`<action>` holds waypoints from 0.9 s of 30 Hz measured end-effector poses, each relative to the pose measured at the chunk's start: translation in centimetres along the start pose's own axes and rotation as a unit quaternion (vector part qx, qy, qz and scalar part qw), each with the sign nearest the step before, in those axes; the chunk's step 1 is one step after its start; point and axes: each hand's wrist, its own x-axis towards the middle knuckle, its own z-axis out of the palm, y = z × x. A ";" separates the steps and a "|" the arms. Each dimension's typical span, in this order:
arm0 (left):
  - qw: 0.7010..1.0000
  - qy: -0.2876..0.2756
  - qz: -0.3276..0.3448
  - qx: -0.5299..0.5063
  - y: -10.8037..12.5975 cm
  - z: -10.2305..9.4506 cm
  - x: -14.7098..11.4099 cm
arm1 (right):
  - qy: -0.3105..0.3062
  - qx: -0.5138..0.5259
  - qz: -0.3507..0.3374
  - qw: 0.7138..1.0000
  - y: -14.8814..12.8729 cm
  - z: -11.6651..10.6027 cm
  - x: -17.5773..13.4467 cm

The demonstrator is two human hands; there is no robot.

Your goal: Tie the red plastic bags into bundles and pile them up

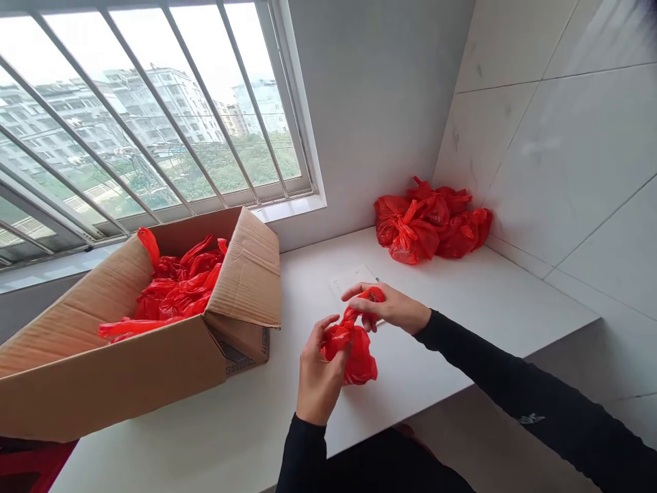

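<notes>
A small red plastic bag (362, 359) with a twisted neck is between my two hands, just over the white counter near its front edge. My left hand (322, 373) grips the bag's upper side, thumb in front and fingers curled round behind. Higher up, my right hand (382, 307) is closed on the gathered top of the same bag, with a bit of red plastic poking out above the fingers. What the bag contains is hidden.
An open cardboard box (138, 383) with several red plastic bags (179, 291) stands at the left, below a barred window (154, 116). More filled red bags (421, 222) lie in the back corner of the white counter (518, 301). A paper sheet (349, 279) lies behind my hands.
</notes>
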 end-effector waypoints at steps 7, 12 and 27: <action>0.993 0.087 -0.055 -0.052 -0.4 1.7 2.8 | 0.006 0.061 -0.003 0.998 2.0 -3.3 0.8; 0.990 0.120 -0.074 0.011 0.2 2.9 4.8 | -0.019 0.095 -0.009 0.995 4.0 -4.1 2.2; 0.988 -0.092 -0.115 -0.038 0.0 2.0 6.5 | 0.058 0.102 -0.024 0.993 3.0 -4.1 3.5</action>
